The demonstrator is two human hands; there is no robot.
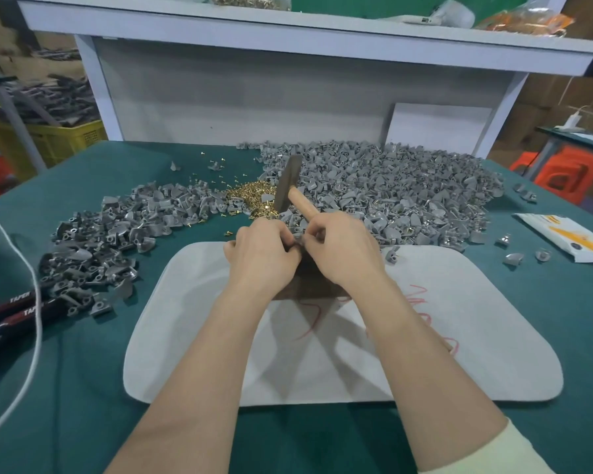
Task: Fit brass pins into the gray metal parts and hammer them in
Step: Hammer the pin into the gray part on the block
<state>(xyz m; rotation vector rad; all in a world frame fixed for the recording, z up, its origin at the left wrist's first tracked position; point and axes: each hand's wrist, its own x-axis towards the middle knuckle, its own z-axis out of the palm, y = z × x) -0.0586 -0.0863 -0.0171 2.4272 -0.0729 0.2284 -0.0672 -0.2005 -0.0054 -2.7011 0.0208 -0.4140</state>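
Note:
My left hand point(262, 253) and my right hand point(339, 249) meet above a dark block point(314, 285) on the white board point(459, 319). Their fingertips pinch a small gray metal part point(298, 238) between them; any pin in it is hidden. My right hand also grips the wooden handle of a hammer point(288, 186), whose dark head points up and away. A small heap of brass pins point(250, 193) lies just beyond the hands. Gray metal parts lie in a big pile point(391, 193) at the right and another pile point(117, 234) at the left.
The table is covered with green cloth point(83, 388). Black tools marked TAPER point(14, 309) and a white cord point(31, 285) lie at the left edge. A white and yellow packet point(569, 237) sits at the right with a few loose gray parts point(514, 258). A shelf point(288, 32) overhangs the back.

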